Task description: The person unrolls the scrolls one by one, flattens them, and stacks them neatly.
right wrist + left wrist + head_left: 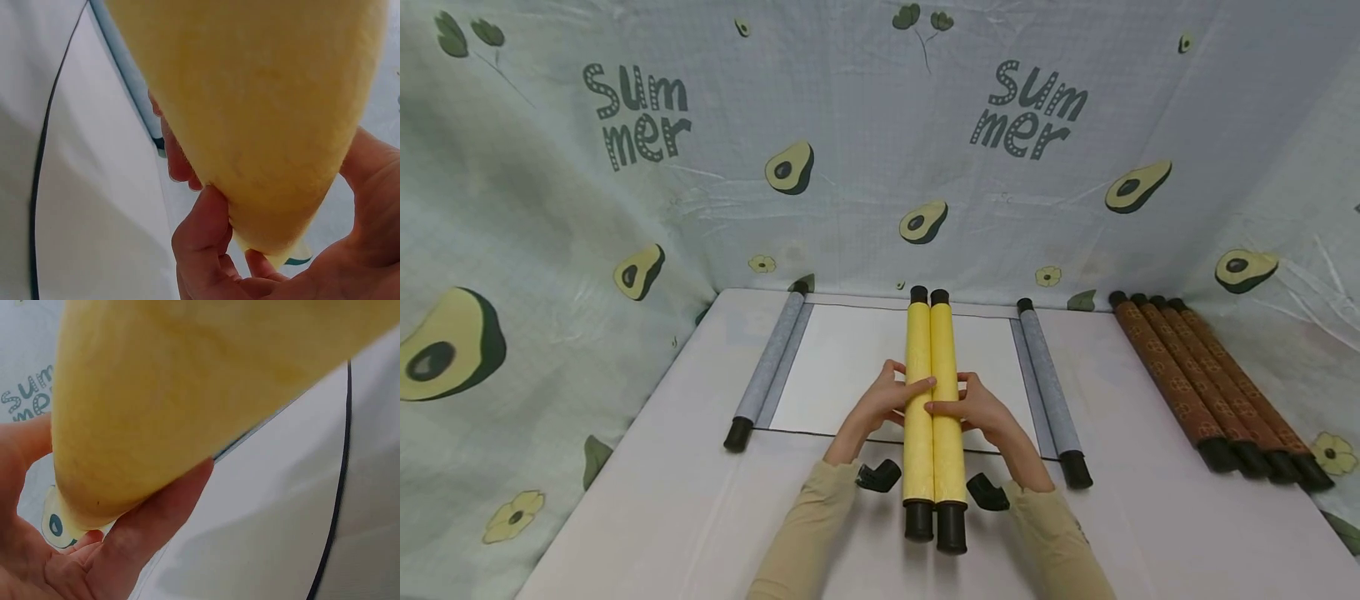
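Observation:
Two yellow rolled scrolls with black end knobs, the left one [918, 450] and the right one [950, 458], lie side by side, touching lengthwise. My left hand [878, 400] grips the pair from the left, its thumb across the front. From the right my right hand [987, 410] does likewise. In the left wrist view a yellow roll [156, 394] rests between thumb and fingers; in the right wrist view a yellow roll [250, 112] is held the same way. Beneath and behind them is an unrolled scroll with a white sheet [846, 358], partly hidden by the rolls.
The unrolled scroll's left grey roller [772, 358] and right grey roller [1051, 379] flank the sheet. Several brown patterned scrolls [1210, 375] lie together at the table's right. A cloth printed with avocados [850, 225] hangs behind the white table [677, 500].

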A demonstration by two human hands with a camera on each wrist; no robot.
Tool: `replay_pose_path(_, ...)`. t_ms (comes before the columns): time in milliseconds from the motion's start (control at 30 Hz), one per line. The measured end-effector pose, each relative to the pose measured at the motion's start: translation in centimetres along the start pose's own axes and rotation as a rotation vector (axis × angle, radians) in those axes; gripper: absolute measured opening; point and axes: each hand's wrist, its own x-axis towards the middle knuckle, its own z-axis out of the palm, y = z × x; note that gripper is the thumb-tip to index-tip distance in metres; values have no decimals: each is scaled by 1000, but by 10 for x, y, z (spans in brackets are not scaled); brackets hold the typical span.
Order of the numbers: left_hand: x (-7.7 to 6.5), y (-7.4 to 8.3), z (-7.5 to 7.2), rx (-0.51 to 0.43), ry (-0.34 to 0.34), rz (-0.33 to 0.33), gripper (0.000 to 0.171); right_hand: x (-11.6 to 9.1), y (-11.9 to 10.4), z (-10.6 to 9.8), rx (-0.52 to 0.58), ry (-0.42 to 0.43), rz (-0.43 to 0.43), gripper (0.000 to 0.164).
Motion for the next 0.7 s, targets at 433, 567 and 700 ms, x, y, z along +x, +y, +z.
replay_pose_path(433,0,-1,3,29,22,-23,63,0,1,1,10,4,-6,80)
replay_pose_path(567,-2,0,4,45,35,-19,63,0,1,1,10,10,-6,79)
replay_pose_path(700,-3,1,4,45,44,-16,61,0,1,1,8,16,-1,75)
